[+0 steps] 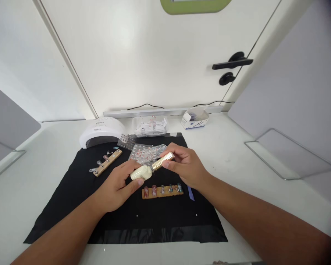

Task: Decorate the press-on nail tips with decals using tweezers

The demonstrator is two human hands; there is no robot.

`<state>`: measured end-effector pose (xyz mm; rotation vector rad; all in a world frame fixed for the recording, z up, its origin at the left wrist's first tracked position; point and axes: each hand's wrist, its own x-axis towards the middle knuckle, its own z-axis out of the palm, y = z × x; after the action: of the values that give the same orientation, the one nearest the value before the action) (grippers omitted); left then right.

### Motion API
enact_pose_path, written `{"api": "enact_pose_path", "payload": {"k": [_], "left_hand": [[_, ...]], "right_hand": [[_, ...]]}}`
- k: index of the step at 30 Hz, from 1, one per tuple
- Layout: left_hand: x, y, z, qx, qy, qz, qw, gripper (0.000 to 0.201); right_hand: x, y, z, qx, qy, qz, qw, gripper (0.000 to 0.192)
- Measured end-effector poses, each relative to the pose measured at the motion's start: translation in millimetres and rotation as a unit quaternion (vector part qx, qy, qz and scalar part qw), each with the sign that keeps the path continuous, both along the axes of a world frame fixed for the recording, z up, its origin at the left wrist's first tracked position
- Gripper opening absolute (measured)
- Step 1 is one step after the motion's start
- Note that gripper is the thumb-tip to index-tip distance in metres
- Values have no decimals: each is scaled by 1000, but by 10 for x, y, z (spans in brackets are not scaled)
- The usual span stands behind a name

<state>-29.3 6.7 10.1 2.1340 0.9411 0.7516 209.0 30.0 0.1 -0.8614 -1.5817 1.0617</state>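
A cream nail polish bottle (pixel 141 173) lies tilted in my left hand (pixel 117 189), held between the thumb and fingers. My right hand (pixel 187 163) grips its gold cap (pixel 162 161). Between cap and bottle a short stretch of neck shows; whether they are fully apart I cannot tell. Just below the hands, a wooden strip (pixel 162 195) carries several decorated nail tips in red, clear and teal. Farther left, a second wooden strip (pixel 108 162) with several nail tips sits at a slant. A purple tool (pixel 191 193) rests right of the nearer strip.
Underneath is a black mat (pixel 71 206) on a white table (pixel 231 147). Sticker sheets (pixel 145 154) lie behind my hands. Farther back stand a white nail lamp (pixel 102 130), a clear plastic box (pixel 150 126) with packets and a small open carton (pixel 195 118).
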Motion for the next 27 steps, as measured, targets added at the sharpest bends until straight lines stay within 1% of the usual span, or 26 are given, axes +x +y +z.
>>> {"api": "enact_pose_path", "payload": {"k": [4,8,13,16,19,22,25,27], "left_hand": [[-13,-15,-1,4,8,-9,1000,16],[-35,-19,-6,9,8,-14,1000,15],[-75,34,2,13,4,-26,1000,15],[-92,63,4,10,4,-24,1000,14],[-97,82,-4,8,7,-17,1000,13],[-101,99,-12,3,17,-13,1000,13],[-114,119,-25,-3,25,-9,1000,13],[-123,131,-40,-5,31,6,999,13]], "right_hand": [[2,-3,-52,-13,14,8,1000,10],[13,-8,-69,-34,45,15,998,14],[124,43,31,-58,117,4,991,27],[267,71,101,-60,138,-10,989,27],[453,48,99,-59,129,-16,990,25],[627,-22,14,-71,99,5,993,22],[741,-82,-85,-79,65,48,994,24],[782,-98,-128,-86,39,74,993,25]]}}
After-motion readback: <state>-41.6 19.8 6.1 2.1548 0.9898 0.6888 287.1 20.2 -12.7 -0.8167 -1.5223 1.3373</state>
